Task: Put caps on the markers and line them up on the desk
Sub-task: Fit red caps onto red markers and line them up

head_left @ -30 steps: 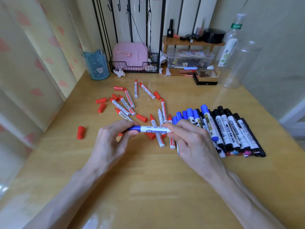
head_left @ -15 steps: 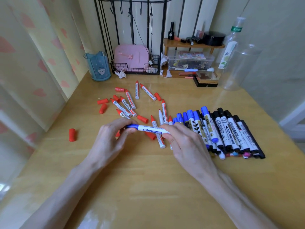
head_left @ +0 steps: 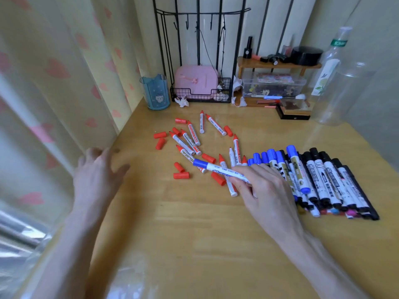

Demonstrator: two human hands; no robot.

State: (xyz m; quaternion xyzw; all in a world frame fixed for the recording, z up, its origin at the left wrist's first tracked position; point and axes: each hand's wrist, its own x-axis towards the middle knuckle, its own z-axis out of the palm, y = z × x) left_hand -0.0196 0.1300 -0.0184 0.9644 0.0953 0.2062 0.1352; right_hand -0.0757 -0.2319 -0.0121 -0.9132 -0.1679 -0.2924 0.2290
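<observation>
Near the centre of the desk (head_left: 194,234), the right hand (head_left: 265,190) pinches a blue-capped marker (head_left: 218,169) by its tail, cap pointing to ten o'clock, above the loose red markers (head_left: 190,139) and red caps (head_left: 181,175). At nine o'clock the left hand (head_left: 97,175) is spread and blurred, apparently holding nothing. Swinging the marker to the lined-up row (head_left: 323,180) at three o'clock could scatter the uncapped red ones or knock the row askew, since the hand is just beside both. Whether the blue cap is fully seated is unclear. The fingertips under the barrel are hidden, as is anything beneath the left palm.
</observation>
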